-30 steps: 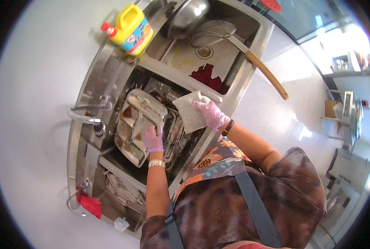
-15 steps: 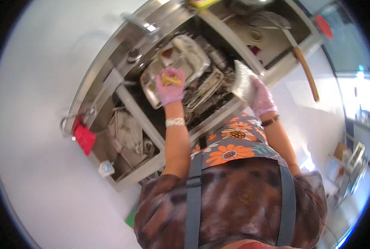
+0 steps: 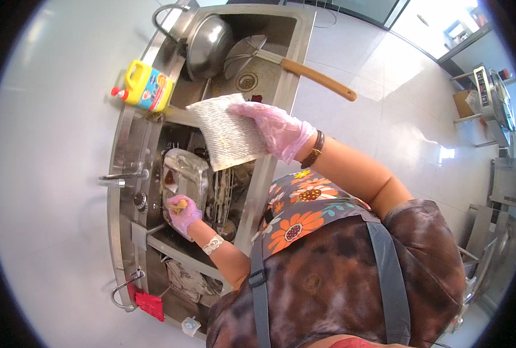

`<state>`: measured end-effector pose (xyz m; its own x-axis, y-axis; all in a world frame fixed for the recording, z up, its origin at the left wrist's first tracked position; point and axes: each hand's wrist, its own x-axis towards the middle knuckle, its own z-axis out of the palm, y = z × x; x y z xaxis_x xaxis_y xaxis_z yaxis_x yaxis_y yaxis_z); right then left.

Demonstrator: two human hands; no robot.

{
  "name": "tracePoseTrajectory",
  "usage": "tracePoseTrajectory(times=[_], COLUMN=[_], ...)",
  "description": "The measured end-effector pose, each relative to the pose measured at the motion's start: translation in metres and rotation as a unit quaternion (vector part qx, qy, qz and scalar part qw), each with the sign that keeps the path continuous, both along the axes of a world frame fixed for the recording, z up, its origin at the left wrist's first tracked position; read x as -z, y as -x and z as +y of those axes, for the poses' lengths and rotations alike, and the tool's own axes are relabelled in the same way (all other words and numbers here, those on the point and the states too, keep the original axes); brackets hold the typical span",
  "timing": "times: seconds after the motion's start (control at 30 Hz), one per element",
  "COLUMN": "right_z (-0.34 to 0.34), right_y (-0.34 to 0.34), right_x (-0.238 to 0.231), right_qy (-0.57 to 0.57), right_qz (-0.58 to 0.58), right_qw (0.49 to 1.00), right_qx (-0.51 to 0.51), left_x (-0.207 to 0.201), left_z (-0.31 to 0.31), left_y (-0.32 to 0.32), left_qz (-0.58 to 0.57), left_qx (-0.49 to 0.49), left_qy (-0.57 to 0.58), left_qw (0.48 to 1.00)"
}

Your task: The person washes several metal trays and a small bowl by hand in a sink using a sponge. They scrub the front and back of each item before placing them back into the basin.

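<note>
My left hand point(image 3: 183, 216), in a thin pink glove, is closed around some crumpled yellowish scraps point(image 3: 178, 206). It is over a rectangular clear tray point(image 3: 191, 169) in the middle sink basin, where a reddish-brown residue shows inside the tray. In my right hand point(image 3: 278, 129), also gloved, is a whitish-grey cloth point(image 3: 226, 132) with a ribbed texture, pinched near one corner. The cloth hangs spread out above the divider between the middle and far basins and hides part of both.
The far basin holds a metal bowl point(image 3: 210, 47) and a strainer point(image 3: 247, 57) whose wooden handle point(image 3: 318, 79) juts past the rim. A yellow detergent jug point(image 3: 145, 87) stands on the back ledge. Several taps line that side. The near basin contains greyish rags point(image 3: 189, 281); a red cloth point(image 3: 150, 305) lies beside it.
My view has turned toward the far basin, bringing the jug and bowl into sight. My right hand has raised the cloth from the basin's front edge. The left hand still holds the scraps.
</note>
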<state>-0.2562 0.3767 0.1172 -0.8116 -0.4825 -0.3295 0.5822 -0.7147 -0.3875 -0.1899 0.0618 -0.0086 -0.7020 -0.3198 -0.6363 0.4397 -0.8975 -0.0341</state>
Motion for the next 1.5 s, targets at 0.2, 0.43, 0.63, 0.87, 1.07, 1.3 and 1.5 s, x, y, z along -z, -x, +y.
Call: tracePoseTrajectory(times=[0.2, 0.43, 0.63, 0.87, 1.07, 1.3, 1.5], right_z=[0.133, 0.282, 0.365, 0.425, 0.456, 0.46, 0.444], right_y=[0.053, 0.142, 0.231, 0.336, 0.493, 0.548, 0.636], right_x=[-0.033, -0.025, 0.015, 0.005, 0.044, 0.018, 0.082], right_qy=[0.065, 0.004, -0.013, -0.115, -0.218, -0.188, -0.221], right_qz=[0.042, 0.155, 0.132, 0.163, 0.316, 0.308, 0.25], right_qw=[0.996, 0.987, 0.982, 0.968, 0.91, 0.927, 0.94], right_qx=[-0.034, 0.051, 0.137, 0.15, 0.156, 0.098, 0.074], left_x=[-0.018, -0.057, -0.087, -0.083, -0.061, -0.051, -0.036], left_z=[0.091, 0.217, 0.265, 0.327, 0.362, 0.435, 0.462], left_y=[0.069, 0.138, 0.182, 0.261, 0.397, 0.525, 0.565], left_qz=[0.12, 0.087, 0.088, 0.08, 0.081, 0.084, 0.047], left_qx=[0.018, -0.106, -0.092, -0.113, -0.079, -0.085, -0.072], left_qy=[0.014, 0.006, 0.063, 0.083, 0.073, -0.03, -0.004], left_qw=[0.993, 0.991, 0.99, 0.987, 0.991, 0.992, 0.996])
